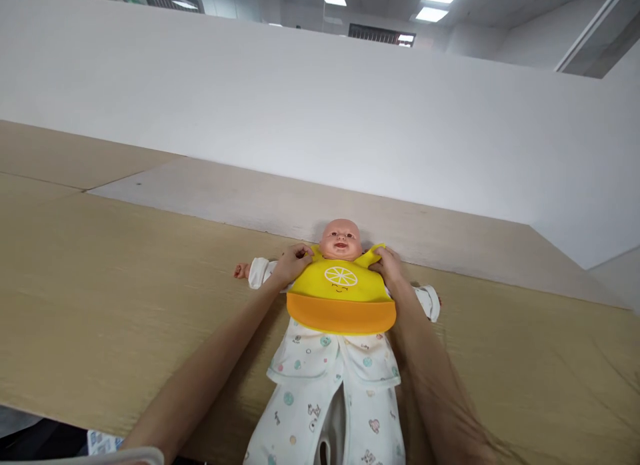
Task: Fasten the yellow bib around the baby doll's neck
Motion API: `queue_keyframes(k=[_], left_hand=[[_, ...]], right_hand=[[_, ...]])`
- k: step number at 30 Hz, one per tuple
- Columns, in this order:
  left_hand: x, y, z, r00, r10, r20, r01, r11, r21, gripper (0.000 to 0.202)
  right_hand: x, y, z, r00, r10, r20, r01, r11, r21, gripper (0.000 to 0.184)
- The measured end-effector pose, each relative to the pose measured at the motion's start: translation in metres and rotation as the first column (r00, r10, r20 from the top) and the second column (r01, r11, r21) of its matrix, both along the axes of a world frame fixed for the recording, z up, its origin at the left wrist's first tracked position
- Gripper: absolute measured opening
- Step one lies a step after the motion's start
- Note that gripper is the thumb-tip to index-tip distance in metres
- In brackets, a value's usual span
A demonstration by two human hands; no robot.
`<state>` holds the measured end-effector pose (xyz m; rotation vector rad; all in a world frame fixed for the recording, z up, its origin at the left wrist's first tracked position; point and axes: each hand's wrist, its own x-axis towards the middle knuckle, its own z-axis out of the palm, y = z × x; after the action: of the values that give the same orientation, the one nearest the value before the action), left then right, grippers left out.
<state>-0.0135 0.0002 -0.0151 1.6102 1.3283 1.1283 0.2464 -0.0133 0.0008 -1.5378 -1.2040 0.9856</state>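
Observation:
A baby doll [341, 239] in a white printed sleepsuit [325, 385] lies on its back on a wooden table [100, 285], head pointing away from me. A yellow silicone bib [341, 288] with an orange pocket and a lemon print covers its chest. My left hand [293, 261] is closed on the bib's left neck strap at the doll's shoulder. My right hand [387, 263] is closed on the bib's right neck strap at the other shoulder. Both forearms run along either side of the doll.
A white partition wall [320, 118] stands behind the table. A paler board [225, 198] lies on the table just beyond the doll's head. Ceiling lights show above the partition. Something patterned [103, 441] peeks out below the table's near edge at the left.

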Motion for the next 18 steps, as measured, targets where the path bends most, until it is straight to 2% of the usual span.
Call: queue_keyframes(k=[4, 6, 9, 15, 18], left_hand=[[0.003, -0.005, 0.008, 0.985, 0.013, 0.17, 0.009, 0.992, -0.126, 0.018], [0.007, -0.006, 0.012, 0.968, 0.027, 0.249, 0.028, 0.977, -0.214, 0.021], [0.013, -0.004, 0.016, 0.95, 0.065, 0.305, 0.024, 0.96, -0.278, 0.025], [0.02, -0.006, 0.021, 0.917, 0.137, 0.374, -0.066, 0.978, -0.198, 0.03], [0.019, -0.01, 0.03, 0.901, 0.16, 0.404, -0.091, 0.979, -0.183, 0.031]], right_hand=[[-0.008, -0.011, 0.009, 0.976, -0.107, -0.188, 0.101, 0.994, -0.04, 0.032], [-0.012, -0.012, 0.012, 0.965, -0.154, -0.212, 0.142, 0.987, -0.068, 0.035], [-0.014, -0.01, 0.011, 0.97, -0.154, -0.189, 0.145, 0.988, -0.06, 0.033], [-0.013, -0.008, 0.009, 0.974, -0.103, -0.2, 0.108, 0.994, 0.013, 0.035], [-0.013, -0.008, 0.012, 0.948, -0.077, -0.309, 0.113, 0.988, 0.102, 0.034]])
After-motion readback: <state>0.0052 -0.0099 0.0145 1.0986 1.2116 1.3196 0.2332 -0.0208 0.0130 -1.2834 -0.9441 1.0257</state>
